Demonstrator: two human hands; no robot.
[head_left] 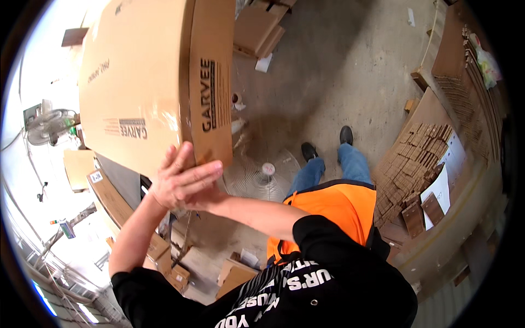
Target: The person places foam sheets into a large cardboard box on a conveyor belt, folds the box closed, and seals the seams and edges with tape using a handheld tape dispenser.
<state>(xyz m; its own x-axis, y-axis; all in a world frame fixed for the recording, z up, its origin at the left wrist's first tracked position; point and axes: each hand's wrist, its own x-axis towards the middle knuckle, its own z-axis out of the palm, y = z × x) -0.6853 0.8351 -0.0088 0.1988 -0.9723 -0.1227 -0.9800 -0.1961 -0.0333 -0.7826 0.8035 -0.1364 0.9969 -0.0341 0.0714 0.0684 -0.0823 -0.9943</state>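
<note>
A large brown cardboard box (136,71) with clear tape along its edge fills the upper left. At its near corner my left hand (178,177) lies across my right hand (205,199), palms overlapping. Straight, slightly spread fingers show on the left hand, and nothing is visible in it. Most of my right hand is hidden beneath the left, so its fingers cannot be told apart clearly. Whether either hand touches the box cannot be seen.
A floor fan (268,170) stands beyond my right forearm, near my feet. Stacked cardboard pieces (415,158) lie on the right. Small cartons (178,276) are at the lower left. Another fan (52,127) is at far left. Flat cardboard (254,30) lies behind the box.
</note>
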